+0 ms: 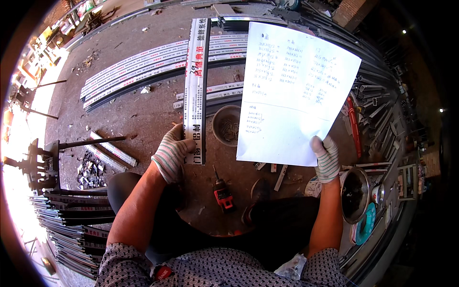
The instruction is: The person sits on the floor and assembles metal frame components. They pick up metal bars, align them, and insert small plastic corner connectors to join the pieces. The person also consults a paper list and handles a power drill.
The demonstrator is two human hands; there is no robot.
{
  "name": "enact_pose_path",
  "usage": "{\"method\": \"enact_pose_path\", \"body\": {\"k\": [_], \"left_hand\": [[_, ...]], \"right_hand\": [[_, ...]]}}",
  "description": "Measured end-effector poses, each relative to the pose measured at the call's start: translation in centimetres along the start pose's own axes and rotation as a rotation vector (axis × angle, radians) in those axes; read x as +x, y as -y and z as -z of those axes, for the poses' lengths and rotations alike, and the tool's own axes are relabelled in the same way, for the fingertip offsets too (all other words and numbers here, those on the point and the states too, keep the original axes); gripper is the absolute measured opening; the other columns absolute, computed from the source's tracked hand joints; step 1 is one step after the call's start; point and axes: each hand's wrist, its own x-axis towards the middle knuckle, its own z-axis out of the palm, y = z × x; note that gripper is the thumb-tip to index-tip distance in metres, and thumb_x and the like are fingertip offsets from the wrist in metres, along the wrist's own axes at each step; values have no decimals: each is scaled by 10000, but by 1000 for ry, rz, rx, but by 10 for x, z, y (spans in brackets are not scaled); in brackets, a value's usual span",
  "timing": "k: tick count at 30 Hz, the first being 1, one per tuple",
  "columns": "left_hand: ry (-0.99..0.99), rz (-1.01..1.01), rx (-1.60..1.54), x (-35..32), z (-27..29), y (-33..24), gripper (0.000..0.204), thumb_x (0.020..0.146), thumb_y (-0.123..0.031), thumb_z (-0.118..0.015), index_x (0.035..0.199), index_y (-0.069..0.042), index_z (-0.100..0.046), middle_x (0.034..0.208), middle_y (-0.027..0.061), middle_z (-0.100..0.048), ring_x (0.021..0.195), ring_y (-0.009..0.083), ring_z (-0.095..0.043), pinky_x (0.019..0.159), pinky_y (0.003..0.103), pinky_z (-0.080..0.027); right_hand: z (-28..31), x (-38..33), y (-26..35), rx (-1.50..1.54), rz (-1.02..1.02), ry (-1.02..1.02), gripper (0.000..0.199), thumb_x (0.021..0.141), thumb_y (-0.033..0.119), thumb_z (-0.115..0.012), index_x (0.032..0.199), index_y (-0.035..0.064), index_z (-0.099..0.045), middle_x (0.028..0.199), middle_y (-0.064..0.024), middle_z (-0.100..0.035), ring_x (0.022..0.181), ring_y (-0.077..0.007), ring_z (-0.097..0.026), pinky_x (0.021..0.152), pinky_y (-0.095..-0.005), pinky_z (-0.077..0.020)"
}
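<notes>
The left hand [173, 152] grips a long, flat white bar [195, 86]. The right hand [327, 161] pinches a white paper sheet [289, 103].

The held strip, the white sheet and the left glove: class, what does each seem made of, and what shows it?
Strip: possibly metal, straight and dark-edged, its face seemingly under printed film.
Sheet: matte white paper, thin, bearing handwriting.
Left glove: apparently knitted fabric, soft, striped and wrinkled.
</notes>
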Motion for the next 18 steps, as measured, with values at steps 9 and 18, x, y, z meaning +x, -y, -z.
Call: {"method": "enact_pose_path", "body": {"k": [9, 18], "left_hand": [[7, -19, -9, 1, 0, 1, 417, 848, 38, -613, 1261, 10, -560, 1003, 83, -690, 823, 176, -709, 721, 331, -641], [3, -18, -25, 0, 0, 2, 395, 853, 55, -617, 1242, 15, -561, 1001, 93, -691, 823, 178, -714, 719, 327, -648]], "right_hand": [[1, -1, 0, -27, -1, -11, 325, 958, 311, -709, 1133, 37, -734, 988, 33, -682, 925, -83, -572, 863, -282, -469], [-1, 0, 4, -48, 10, -26, 322, 954, 335, -719, 1082, 40, -748, 945, 44, -675, 884, -76, -574, 822, -275, -478]]}}
